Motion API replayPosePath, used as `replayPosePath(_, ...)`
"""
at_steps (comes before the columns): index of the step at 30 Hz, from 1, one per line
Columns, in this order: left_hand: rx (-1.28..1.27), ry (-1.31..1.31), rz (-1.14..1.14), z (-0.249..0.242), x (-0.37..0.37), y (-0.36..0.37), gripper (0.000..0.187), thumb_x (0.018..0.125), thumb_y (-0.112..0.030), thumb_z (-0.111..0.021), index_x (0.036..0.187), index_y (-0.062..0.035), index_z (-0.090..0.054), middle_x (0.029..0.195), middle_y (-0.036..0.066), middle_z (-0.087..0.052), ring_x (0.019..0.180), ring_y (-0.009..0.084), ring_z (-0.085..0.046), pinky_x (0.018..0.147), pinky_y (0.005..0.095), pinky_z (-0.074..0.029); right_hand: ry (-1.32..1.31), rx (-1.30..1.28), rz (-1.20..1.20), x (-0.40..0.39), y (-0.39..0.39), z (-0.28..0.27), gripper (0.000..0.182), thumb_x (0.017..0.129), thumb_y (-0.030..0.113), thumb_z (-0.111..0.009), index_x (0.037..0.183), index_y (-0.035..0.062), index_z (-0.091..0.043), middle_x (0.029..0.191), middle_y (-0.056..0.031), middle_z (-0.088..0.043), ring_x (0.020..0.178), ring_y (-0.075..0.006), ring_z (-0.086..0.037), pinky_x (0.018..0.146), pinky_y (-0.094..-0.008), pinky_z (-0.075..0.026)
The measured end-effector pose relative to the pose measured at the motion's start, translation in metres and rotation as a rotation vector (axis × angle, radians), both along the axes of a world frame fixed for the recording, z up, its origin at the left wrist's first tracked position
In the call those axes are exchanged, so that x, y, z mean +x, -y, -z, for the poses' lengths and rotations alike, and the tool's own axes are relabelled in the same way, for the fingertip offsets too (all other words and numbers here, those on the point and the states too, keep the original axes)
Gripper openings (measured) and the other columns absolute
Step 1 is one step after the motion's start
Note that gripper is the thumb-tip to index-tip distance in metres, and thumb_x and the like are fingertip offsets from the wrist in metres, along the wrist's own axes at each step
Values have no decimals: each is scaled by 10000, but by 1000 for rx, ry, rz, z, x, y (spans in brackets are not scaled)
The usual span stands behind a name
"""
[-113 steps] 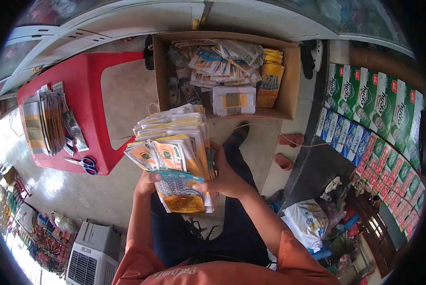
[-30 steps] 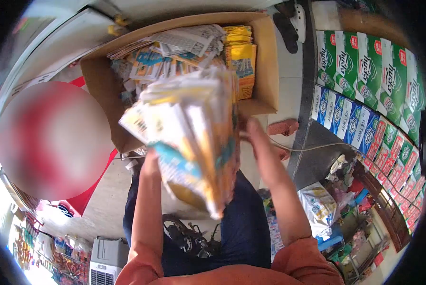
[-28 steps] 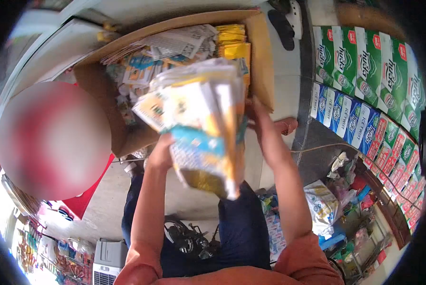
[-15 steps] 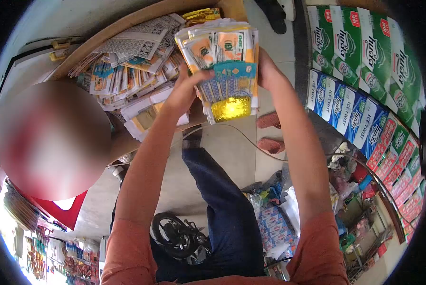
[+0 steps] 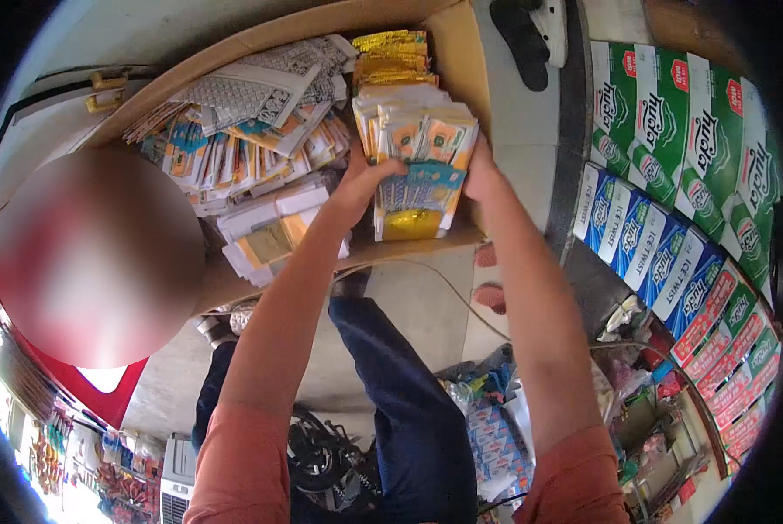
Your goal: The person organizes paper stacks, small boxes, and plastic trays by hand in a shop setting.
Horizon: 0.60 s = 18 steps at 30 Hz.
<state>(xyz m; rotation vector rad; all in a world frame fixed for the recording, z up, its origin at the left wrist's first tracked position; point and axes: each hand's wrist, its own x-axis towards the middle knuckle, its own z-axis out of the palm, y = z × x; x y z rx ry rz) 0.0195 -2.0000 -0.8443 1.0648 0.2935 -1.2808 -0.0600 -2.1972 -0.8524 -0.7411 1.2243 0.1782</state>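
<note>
Between my two hands is a thick stack of joss paper packets, printed with orange and green banknote designs, a blue band and gold foil at the near end. My left hand clasps its left side, thumb lying across the top. On the opposite side my right hand presses the edge, its fingers partly hidden. The stack is at the right end of a large cardboard box; its underside is hidden. Gold-foil packets lie just beyond it. Left of it are heaped loose packets and grey patterned sheets.
Green beer cartons and blue cartons are stacked at the right. A cable crosses below the box. Reddish slippers and dark shoes are on the floor. Assorted plastic-wrapped goods lie at lower right. Another person is at the left.
Both hands have carried the stack from over the box's near right corner into its right end. The view has shifted slightly, showing more of the gold-foil packets.
</note>
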Motion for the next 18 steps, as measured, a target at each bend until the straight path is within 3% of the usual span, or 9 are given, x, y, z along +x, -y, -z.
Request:
replayPosePath(1,41,3,58,11,-1,-1,938,805,-142,-698,1563,-174,-147,1411,109,-463,1287,262,-479,1076,402,-402,19,10,23,-5,0,5,646,1036,574,-320,1368,76,-564,1312,-126,-626,1175,-272,-614,972,-429,-515)
replayPosePath(5,103,13,124,11,3,-4,979,778,-160,-729,1565,-159,-147,1437,111,-438,1328,265,-432,1102,389,-358,-14,40,104,-11,-13,6,604,1041,527,-318,1356,79,-575,1290,-139,-639,1165,-291,-624,973,-448,-524)
replayPosePath(14,-17,107,16,8,-1,-2,923,795,-137,-715,1550,-133,-184,1421,112,-462,1317,251,-443,1111,380,-350,50,50,67,-8,-5,2,589,1044,530,-322,1350,99,-582,1291,-103,-650,1163,-261,-630,995,-412,-502)
replayPosePath(15,31,70,9,4,-1,0,995,735,-182,-801,1510,-37,-194,1368,155,-500,1260,252,-509,1074,376,-413,55,42,64,-12,-1,11,579,1044,523,-331,1345,100,-585,1287,-101,-654,1161,-260,-631,997,-411,-501)
replayPosePath(18,-5,120,-73,-23,-5,0,1089,722,-203,-815,1549,-25,-129,1391,167,-493,1264,268,-508,1055,386,-429,20,-8,83,-14,-15,-5,534,1047,484,-364,1333,94,-591,1282,-95,-657,1168,-259,-626,1005,-408,-494)
